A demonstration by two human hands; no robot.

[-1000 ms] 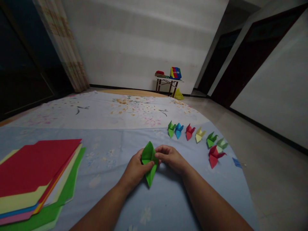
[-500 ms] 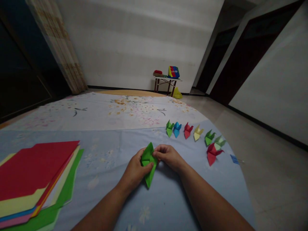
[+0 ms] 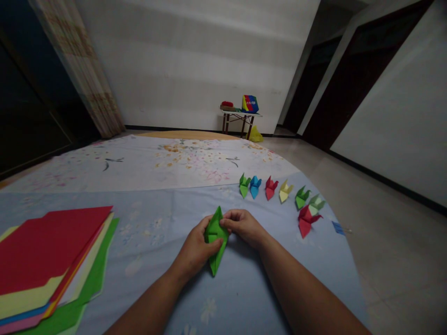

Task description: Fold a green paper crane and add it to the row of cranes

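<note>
A piece of folded green paper [image 3: 217, 253], long and pointed at both ends, is held just above the tablecloth. My left hand [image 3: 198, 244] grips it from the left, with the thumb pressed across its front and the fingers behind. On the upper right edge of the paper, my right hand [image 3: 244, 226] pinches with thumb and forefinger. The other fingers of the right hand are curled and partly hidden. What the left fingertips do behind the paper is out of sight.
A stack of coloured paper sheets [image 3: 52, 251] lies on the left of the round table [image 3: 146, 288]. Several folded paper cranes stand on the right, among them a blue crane [image 3: 255, 187] and a red crane [image 3: 305, 222]. A blue clip-like object [image 3: 338, 227] sits at the right edge.
Both hands keep the same hold on the green paper, whose lower tip has shifted slightly down. The whole view has moved a little; the cranes and sheets stay where they were.
</note>
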